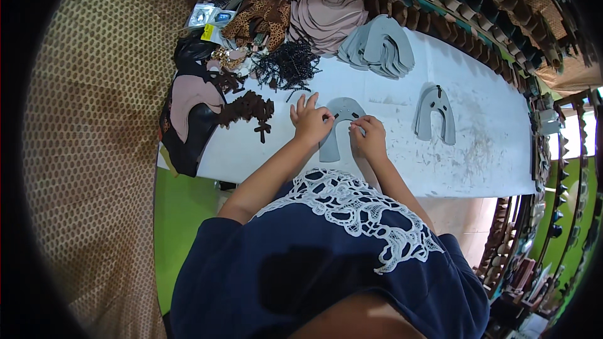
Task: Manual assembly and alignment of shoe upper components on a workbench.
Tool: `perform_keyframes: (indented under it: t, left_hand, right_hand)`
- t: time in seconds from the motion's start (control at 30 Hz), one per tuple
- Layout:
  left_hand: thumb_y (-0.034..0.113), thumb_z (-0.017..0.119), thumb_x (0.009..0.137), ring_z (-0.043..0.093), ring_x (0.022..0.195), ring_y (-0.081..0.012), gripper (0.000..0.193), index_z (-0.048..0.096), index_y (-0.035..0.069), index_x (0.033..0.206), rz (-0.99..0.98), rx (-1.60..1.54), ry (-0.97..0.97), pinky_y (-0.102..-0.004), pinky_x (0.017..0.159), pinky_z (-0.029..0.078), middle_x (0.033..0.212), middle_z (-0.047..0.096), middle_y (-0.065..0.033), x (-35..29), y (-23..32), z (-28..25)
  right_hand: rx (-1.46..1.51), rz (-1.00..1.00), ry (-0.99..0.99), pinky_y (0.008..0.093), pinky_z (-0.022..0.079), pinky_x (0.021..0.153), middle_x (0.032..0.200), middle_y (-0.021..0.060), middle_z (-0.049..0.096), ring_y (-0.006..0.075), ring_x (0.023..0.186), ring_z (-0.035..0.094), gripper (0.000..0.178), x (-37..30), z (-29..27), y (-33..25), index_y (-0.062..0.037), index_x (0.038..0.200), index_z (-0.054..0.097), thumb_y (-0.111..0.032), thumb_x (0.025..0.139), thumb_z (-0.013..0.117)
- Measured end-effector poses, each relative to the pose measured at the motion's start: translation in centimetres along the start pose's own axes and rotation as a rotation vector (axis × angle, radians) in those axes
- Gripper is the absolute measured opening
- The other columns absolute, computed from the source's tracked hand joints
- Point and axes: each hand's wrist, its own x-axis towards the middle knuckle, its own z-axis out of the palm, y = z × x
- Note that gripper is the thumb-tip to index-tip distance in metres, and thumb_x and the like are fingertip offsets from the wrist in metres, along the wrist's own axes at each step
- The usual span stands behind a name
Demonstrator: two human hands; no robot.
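Observation:
A grey U-shaped shoe-upper piece (344, 105) lies on the white table before me, its curve pointing away. Small dark marks or strips show on its curved part. My left hand (310, 120) pinches with thumb and forefinger at the left of the curve, other fingers raised and spread. Closed fingertips of my right hand (370, 137) press at the inner right edge, over that leg of the piece. Whatever lies between the fingertips is too small to make out. Left of my left hand is a pile of dark brown strips (246, 109), one lying apart.
Right of my hands lie stacked grey U-shaped pieces (423, 120) with dark tabs. A larger grey stack (383, 47), pink pieces (326, 16), leopard-print material (260, 19) and black beaded strings (289, 66) line the back. A black bag (195, 132) is on the left edge, shoe racks (477, 9) beyond.

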Motion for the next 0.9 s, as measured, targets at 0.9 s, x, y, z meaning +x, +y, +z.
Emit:
perform_keyframes:
  t: [0.9]
  left_hand:
    - [0.028,0.062,0.078,0.032,0.129,-0.0277,0.022,0.068,0.023,0.099,0.314,0.182,0.138,-0.0613,0.103,0.009,0.128,0.050,-0.0037,-2.3,0.2,-1.3]
  right_hand:
    - [-0.033,-0.069,-0.008,0.0377,0.045,0.079,0.094,0.0108,0.062,0.0292,0.090,0.058,0.019,3.0,-0.2,1.1,-0.0076,0.093,0.068,-0.016,0.076,0.064]
